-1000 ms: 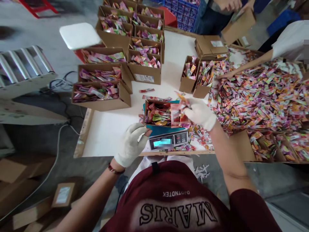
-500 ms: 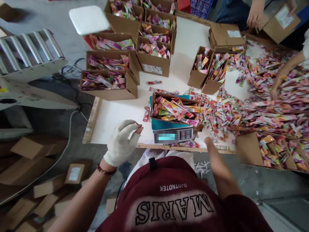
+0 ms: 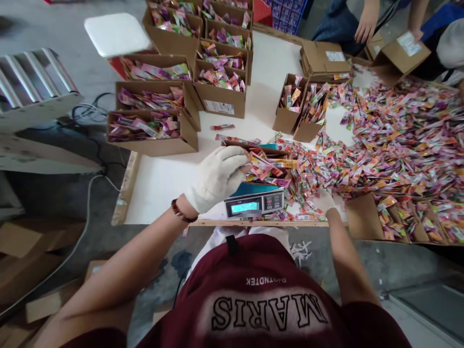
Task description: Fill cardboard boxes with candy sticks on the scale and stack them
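My left hand, in a white glove, lies over the left side of a small cardboard box full of colourful sachets. Its fingers curl at the box's near-left edge, touching the sachets. The box stands on a teal-topped digital scale at the table's front edge. My right hand, also gloved, rests low among loose sachets right of the scale; its fingers are mostly hidden.
Several filled cardboard boxes stand at the back left of the white table. A big heap of sachets covers the right side. Other people's hands handle a box at the far right. A roller conveyor stands left.
My left hand has moved from the table's front edge up onto the box on the scale. My right hand moved slightly forward into the loose sachets.
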Tool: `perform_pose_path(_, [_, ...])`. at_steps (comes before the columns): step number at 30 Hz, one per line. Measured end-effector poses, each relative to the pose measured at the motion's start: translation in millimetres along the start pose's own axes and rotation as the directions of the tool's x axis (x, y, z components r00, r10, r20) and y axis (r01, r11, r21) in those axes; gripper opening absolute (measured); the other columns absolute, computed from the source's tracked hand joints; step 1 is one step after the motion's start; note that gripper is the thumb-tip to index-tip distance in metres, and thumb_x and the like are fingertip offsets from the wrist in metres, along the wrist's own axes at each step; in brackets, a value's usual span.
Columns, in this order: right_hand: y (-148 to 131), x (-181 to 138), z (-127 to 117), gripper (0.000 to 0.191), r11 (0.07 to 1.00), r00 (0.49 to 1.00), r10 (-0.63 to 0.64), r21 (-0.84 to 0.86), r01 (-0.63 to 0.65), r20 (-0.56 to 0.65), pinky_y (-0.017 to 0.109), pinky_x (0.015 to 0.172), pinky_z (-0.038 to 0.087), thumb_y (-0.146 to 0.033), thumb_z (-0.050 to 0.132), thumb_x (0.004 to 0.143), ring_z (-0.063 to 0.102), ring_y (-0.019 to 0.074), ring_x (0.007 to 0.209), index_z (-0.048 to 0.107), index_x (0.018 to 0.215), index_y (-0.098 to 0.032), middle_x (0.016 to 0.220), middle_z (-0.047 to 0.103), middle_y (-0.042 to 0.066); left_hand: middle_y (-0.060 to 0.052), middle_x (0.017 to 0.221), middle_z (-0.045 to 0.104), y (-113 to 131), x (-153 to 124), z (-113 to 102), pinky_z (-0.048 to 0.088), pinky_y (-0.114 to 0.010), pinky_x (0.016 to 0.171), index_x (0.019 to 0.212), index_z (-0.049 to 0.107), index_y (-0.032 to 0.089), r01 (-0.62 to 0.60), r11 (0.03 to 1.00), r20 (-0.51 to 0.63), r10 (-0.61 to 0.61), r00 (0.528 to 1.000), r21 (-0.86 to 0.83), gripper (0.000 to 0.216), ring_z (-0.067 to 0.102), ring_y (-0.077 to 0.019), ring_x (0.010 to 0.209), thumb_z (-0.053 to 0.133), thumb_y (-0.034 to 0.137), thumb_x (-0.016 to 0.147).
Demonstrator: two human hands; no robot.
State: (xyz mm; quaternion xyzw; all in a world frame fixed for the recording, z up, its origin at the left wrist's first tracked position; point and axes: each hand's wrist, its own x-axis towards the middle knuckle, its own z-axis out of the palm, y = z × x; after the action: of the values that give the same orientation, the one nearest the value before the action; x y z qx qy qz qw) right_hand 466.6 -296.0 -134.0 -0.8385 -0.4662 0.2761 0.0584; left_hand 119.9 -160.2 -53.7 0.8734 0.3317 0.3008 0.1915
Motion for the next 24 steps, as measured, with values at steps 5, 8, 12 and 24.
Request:
perform_pose_path(5, [-35, 9, -34, 0.038, 0.916, 0.912, -0.357, 0.113, 0.384, -0.203, 0.037, 0.091, 0.053, -0.045, 0.049, 0.101, 0.065, 0.0227, 0.096, 0.067, 0.121, -0.016, 0.112, 0.071, 0.012, -0.012, 0.118, 0.072, 1, 21, 18, 0.053, -0.044, 0.101, 0.105, 0.073, 0.016, -0.129, 0.992, 0.157, 0.126, 0.980, 0.009, 0.028, 0.066, -0.0261, 0.112, 0.054, 0.035, 0.100])
perform_pose_path(8, [-91, 8, -37, 0.029, 0.776, 0.757, -0.628, -0.079, 0.626, -0.181, 0.040, 0.093, 0.051, -0.036, 0.050, 0.101, 0.065, 0.0256, 0.099, 0.070, 0.110, -0.017, 0.110, 0.072, 0.014, -0.013, 0.118, 0.072, 1, 21, 24, 0.052, -0.046, 0.100, 0.106, 0.073, 0.016, -0.152, 0.986, 0.252, 0.129, 0.959, 0.072, 0.030, 0.065, -0.0279, 0.111, 0.059, 0.041, 0.097])
perform_pose_path(12, [-176, 10, -11, 0.029, 0.623, 0.726, -0.605, -0.373, 0.687, 0.328, 0.046, 0.094, 0.048, -0.014, 0.047, 0.097, 0.066, 0.0339, 0.109, 0.076, 0.101, -0.013, 0.105, 0.074, 0.020, -0.016, 0.124, 0.070, -2, 11, 31, 0.051, -0.050, 0.102, 0.115, 0.072, 0.015, -0.118, 0.972, 0.349, 0.040, 0.936, 0.205, 0.046, 0.062, -0.0338, 0.115, 0.071, 0.051, 0.087])
perform_pose_path(24, [-164, 159, -65, 0.039, 0.850, 0.856, -0.517, 0.101, 0.517, -0.031, 0.027, 0.092, 0.053, -0.029, 0.047, 0.101, 0.070, 0.0173, 0.104, 0.063, 0.134, -0.015, 0.122, 0.074, 0.010, -0.009, 0.119, 0.077, -47, -35, 26, 0.060, -0.037, 0.097, 0.111, 0.077, 0.021, -0.073, 0.957, 0.410, -0.050, 0.911, 0.281, 0.045, 0.070, -0.0251, 0.115, 0.045, 0.001, 0.086])
